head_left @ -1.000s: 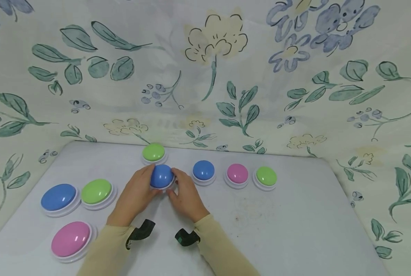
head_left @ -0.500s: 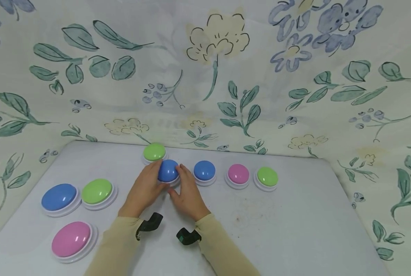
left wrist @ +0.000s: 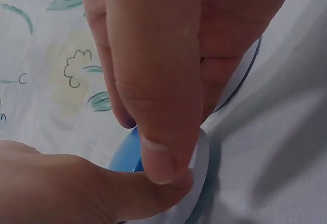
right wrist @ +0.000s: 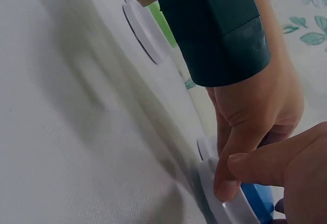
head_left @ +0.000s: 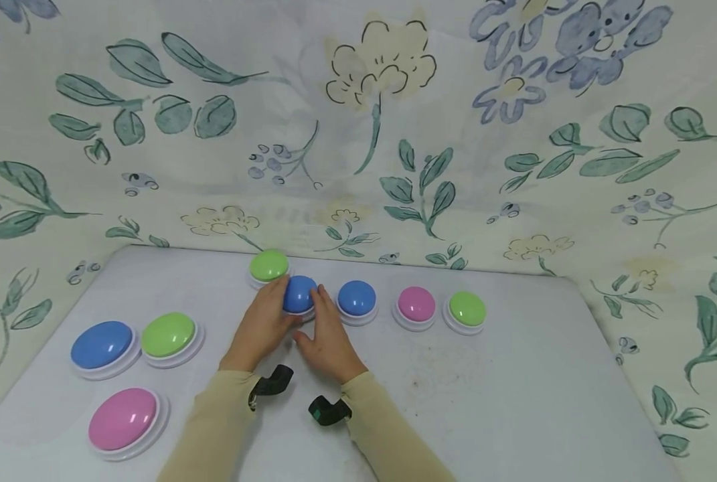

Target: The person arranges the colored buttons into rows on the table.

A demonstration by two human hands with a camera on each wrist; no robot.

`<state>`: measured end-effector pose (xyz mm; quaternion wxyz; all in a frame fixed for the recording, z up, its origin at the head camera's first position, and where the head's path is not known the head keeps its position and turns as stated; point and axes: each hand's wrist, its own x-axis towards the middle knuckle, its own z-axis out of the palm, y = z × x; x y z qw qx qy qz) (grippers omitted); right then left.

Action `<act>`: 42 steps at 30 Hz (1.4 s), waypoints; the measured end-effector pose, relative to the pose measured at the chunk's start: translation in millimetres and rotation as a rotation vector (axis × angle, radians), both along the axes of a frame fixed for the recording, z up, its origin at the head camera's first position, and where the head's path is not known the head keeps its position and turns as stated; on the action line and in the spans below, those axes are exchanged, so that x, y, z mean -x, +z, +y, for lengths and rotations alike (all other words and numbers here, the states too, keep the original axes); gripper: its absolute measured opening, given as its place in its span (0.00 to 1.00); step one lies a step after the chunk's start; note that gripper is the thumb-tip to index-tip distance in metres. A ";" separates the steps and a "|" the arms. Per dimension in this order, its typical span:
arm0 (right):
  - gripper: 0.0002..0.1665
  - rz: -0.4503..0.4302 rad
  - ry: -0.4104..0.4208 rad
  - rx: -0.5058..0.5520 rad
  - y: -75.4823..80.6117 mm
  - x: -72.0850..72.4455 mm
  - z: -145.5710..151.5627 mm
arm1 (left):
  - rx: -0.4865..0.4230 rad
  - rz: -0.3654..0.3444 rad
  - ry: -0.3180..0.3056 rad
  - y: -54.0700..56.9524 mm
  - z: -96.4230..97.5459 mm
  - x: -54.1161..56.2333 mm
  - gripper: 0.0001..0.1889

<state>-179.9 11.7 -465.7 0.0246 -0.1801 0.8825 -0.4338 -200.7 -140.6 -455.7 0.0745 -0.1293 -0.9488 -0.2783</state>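
A blue domed push button (head_left: 300, 293) with a white round base stands on the white table between my hands. My left hand (head_left: 263, 328) grips it from the left, with the thumb on the base's near rim, as the left wrist view shows. My right hand (head_left: 331, 338) lies along its right side with fairly straight fingers. In the right wrist view, the right thumb (right wrist: 265, 168) overlaps the left thumb (right wrist: 227, 183) at the base. Just behind to the left stands a green button (head_left: 269, 266). To the right is another blue button (head_left: 357, 298), close to the right fingers.
Farther right stand a pink button (head_left: 416, 304) and a green button (head_left: 468, 309). At the left are larger-looking blue (head_left: 102, 345), green (head_left: 168, 334) and pink (head_left: 122, 419) buttons. A floral cloth (head_left: 262, 87) rises behind the white table (head_left: 533, 388).
The held blue button has slid right and slightly back, nearer the other blue button. My left hand has moved with it. The right hand has barely shifted; its fingers now lie straighter.
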 end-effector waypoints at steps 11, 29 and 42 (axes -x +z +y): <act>0.45 0.001 0.003 -0.005 -2.3 0.3 -0.6 | -0.010 -0.013 -0.003 -3.3 2.1 1.3 0.39; 0.44 -0.036 0.010 0.016 -4.6 2.2 -0.5 | -0.044 -0.116 0.006 -5.0 -0.3 3.8 0.40; 0.43 -0.004 -0.001 -0.007 3.1 -5.1 -3.4 | -0.015 -0.053 -0.020 3.5 -3.2 1.3 0.41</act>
